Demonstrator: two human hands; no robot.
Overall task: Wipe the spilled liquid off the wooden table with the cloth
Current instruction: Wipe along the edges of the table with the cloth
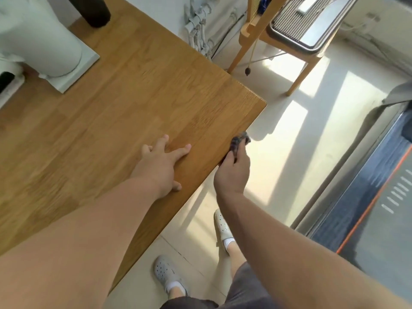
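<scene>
- Head view, motion-blurred: we stand at the side of the wooden table (111, 112), close to its rounded corner.
- Left hand (162, 162) lies palm down on the tabletop just inside the edge. The fingers are spread and straight and hold nothing. We read it as a brace.
- Right hand (233, 172) hangs just past the table's edge, fingers curled round the cloth (240, 141), a dark checked rag bunched small. The cloth touches the edge a little short of the corner.
- Spilled liquid: we cannot make out any puddle or sheen on the wood, given the blur and the wood grain. From where the cloth sits, we judge the step in hand to be wiping the table's edge, where liquid could run over.
- To do it well, we open the bunch so a broader face meets the wood, since a tight wad soaks up little.
- We press the cloth against the edge and draw it along in one stroke, not in dabs.
- We turn to a dry fold before the next pass and check the lower lip for drips.
- Risk: a stroke that pushes outward may send liquid down onto the floor (289, 152) beside our clogs (165, 273). Pulling inward onto the top looks safer.
- A white appliance base (73, 63) and a dark cylinder (95, 12) stand at the far end, well apart from both hands.
</scene>
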